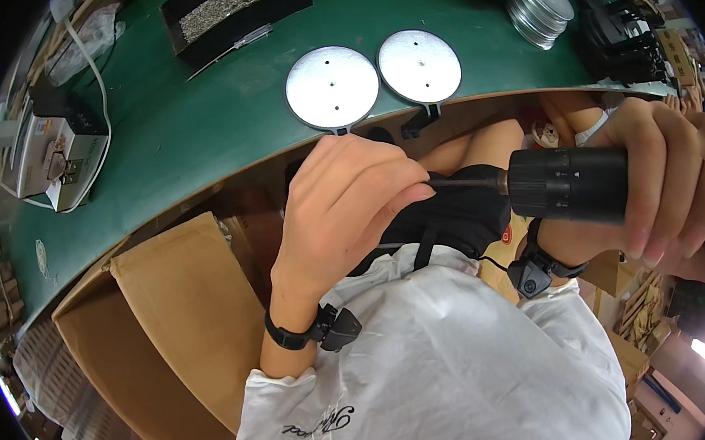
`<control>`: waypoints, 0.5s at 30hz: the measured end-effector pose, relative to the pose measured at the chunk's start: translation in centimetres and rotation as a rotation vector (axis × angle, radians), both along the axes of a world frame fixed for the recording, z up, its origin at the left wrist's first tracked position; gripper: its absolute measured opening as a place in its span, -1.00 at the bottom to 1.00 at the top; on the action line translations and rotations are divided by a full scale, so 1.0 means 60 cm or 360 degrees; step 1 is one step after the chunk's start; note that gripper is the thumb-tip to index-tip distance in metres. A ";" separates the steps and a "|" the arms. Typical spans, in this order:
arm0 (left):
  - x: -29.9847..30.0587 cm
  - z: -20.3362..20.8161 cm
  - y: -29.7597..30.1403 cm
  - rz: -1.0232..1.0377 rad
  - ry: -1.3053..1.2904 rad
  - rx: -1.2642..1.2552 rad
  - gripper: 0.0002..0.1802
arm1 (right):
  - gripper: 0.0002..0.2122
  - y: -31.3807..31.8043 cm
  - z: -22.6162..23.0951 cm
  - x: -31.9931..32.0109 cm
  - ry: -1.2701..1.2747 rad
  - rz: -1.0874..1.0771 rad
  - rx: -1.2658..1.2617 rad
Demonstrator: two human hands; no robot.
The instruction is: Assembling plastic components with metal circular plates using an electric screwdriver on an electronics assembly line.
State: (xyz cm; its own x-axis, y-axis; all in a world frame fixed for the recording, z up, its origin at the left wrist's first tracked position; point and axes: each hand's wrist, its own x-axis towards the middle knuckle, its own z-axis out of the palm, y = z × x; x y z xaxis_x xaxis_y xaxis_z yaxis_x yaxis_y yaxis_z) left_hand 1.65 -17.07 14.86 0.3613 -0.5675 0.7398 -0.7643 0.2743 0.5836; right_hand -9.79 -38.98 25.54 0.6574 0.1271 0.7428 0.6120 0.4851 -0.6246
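Observation:
My right hand (680, 179) is wrapped around a black power screwdriver (569, 186) held level at the right. Its long thin bit (471, 181) points left toward my left hand (351, 207). The left fingers are pinched together at the end of the bit and hide its tip, so whatever they hold cannot be seen. Just beyond the left hand, at the table's near edge, lie two round silver plates side by side, a left plate (331, 88) and a right plate (419, 66). Each has small holes and a dark arm reaching over the edge.
On the green table (193, 125) stands a black box (287, 1) of small metal pieces. Stacked silver discs (540, 11) and black parts (618, 42) occupy the far right. A white box (71, 165) with a cable sits left. Below it stands an open cardboard box (184, 310).

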 end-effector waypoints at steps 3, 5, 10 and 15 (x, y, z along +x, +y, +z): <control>0.002 -0.002 0.011 -0.0063 0.0078 0.0054 -0.72 | -0.83 -0.008 0.001 0.002 0.0033 0.0074 -0.0092; 0.001 -0.004 0.016 -0.0067 0.0110 0.0066 -0.72 | -0.84 -0.017 0.002 0.007 0.0053 0.0130 -0.0145; -0.002 -0.008 0.022 -0.0075 0.0218 0.0096 -0.77 | -0.84 -0.010 0.003 0.021 0.0071 0.0205 -0.0183; -0.004 -0.005 0.032 -0.0189 0.0369 0.0226 -0.80 | -0.80 0.003 0.007 0.040 0.0085 0.0200 -0.0162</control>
State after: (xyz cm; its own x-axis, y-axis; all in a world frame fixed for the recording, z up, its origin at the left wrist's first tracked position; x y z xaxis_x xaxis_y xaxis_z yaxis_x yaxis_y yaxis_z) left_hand 1.43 -15.16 14.54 0.4364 -0.7078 0.5556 -0.5734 0.2571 0.7779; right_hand -7.41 -38.79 25.97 0.6697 0.2836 0.6864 0.5152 0.4882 -0.7044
